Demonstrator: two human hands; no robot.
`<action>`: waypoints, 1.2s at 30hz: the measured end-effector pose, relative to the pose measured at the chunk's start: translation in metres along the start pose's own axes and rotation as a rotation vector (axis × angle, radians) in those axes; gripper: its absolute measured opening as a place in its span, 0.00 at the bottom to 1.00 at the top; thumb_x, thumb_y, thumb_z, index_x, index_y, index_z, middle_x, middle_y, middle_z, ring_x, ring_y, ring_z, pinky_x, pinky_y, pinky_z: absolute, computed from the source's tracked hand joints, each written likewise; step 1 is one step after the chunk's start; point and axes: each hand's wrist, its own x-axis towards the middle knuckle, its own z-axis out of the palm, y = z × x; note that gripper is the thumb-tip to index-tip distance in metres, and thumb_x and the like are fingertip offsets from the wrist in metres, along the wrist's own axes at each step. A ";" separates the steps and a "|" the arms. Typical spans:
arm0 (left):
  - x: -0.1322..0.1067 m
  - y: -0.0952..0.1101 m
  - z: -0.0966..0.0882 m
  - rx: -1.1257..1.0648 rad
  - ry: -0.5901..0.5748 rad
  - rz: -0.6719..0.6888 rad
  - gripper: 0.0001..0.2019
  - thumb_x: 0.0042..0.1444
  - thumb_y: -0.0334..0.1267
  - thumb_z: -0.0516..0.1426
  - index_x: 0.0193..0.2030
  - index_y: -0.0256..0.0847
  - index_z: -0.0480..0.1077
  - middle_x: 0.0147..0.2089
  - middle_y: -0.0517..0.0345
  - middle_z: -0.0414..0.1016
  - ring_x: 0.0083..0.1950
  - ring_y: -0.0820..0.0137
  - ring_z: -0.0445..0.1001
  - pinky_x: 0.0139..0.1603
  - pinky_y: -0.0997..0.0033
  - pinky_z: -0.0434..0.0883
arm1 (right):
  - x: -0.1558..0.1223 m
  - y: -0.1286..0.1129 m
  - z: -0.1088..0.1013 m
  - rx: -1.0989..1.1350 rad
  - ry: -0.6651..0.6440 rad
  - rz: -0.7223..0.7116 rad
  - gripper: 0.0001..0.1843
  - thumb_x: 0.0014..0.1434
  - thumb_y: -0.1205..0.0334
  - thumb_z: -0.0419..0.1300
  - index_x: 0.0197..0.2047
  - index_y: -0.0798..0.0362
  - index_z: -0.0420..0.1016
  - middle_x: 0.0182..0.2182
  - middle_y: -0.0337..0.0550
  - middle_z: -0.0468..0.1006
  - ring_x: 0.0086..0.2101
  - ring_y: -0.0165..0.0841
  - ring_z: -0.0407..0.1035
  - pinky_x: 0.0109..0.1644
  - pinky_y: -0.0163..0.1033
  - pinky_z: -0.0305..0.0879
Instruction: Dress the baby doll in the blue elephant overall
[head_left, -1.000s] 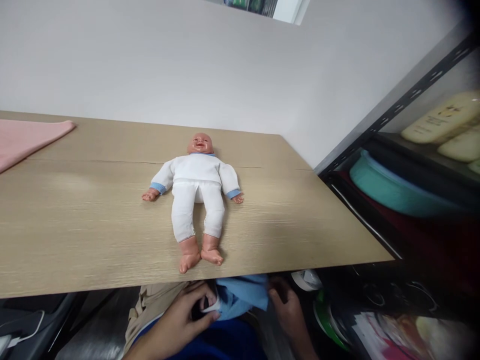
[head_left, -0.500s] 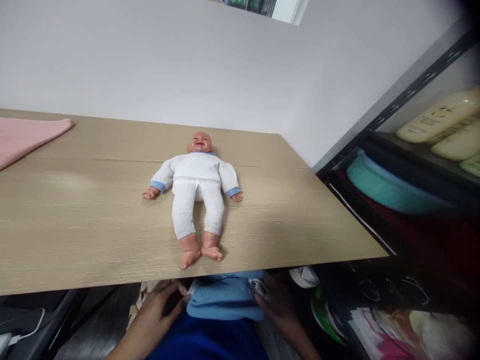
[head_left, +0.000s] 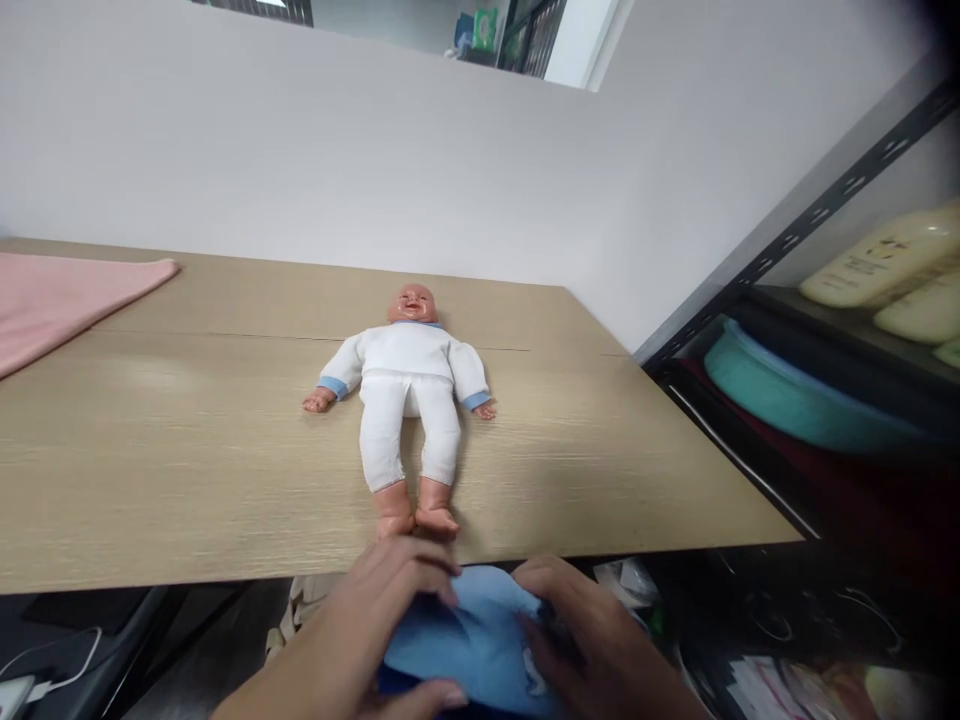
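Between fingers [head_left: 421,572], rumpled blue cloth [head_left: 481,636]

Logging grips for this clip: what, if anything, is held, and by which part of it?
The blue cloth: the right hand grips its right edge; the left hand is at its left side, but whether it grips there cannot be told.
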 end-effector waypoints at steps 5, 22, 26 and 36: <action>0.049 0.018 -0.019 -0.048 0.002 -0.050 0.20 0.71 0.53 0.68 0.64 0.49 0.76 0.56 0.52 0.83 0.53 0.59 0.80 0.58 0.58 0.79 | 0.056 -0.036 -0.050 0.038 -0.048 -0.205 0.04 0.80 0.58 0.62 0.53 0.40 0.79 0.43 0.37 0.87 0.41 0.37 0.84 0.47 0.40 0.78; 0.080 0.010 -0.085 -0.230 0.166 -0.047 0.28 0.70 0.55 0.69 0.69 0.53 0.67 0.61 0.52 0.78 0.63 0.53 0.78 0.60 0.55 0.78 | 0.144 -0.054 -0.110 0.007 0.098 -0.604 0.07 0.77 0.59 0.69 0.44 0.49 0.79 0.40 0.42 0.81 0.42 0.38 0.75 0.48 0.43 0.71; 0.098 0.021 -0.105 -0.124 0.097 0.194 0.39 0.65 0.46 0.75 0.77 0.61 0.62 0.74 0.53 0.71 0.75 0.52 0.71 0.74 0.52 0.73 | 0.180 -0.067 -0.125 0.092 -0.122 -0.603 0.11 0.79 0.52 0.66 0.46 0.49 0.79 0.38 0.38 0.82 0.37 0.34 0.76 0.43 0.39 0.70; 0.119 0.011 -0.114 -0.331 0.174 0.144 0.37 0.69 0.47 0.72 0.79 0.55 0.64 0.50 0.55 0.83 0.45 0.64 0.82 0.42 0.67 0.79 | 0.202 -0.064 -0.101 0.174 0.107 -0.581 0.10 0.73 0.52 0.74 0.44 0.46 0.80 0.59 0.48 0.79 0.63 0.47 0.75 0.72 0.56 0.70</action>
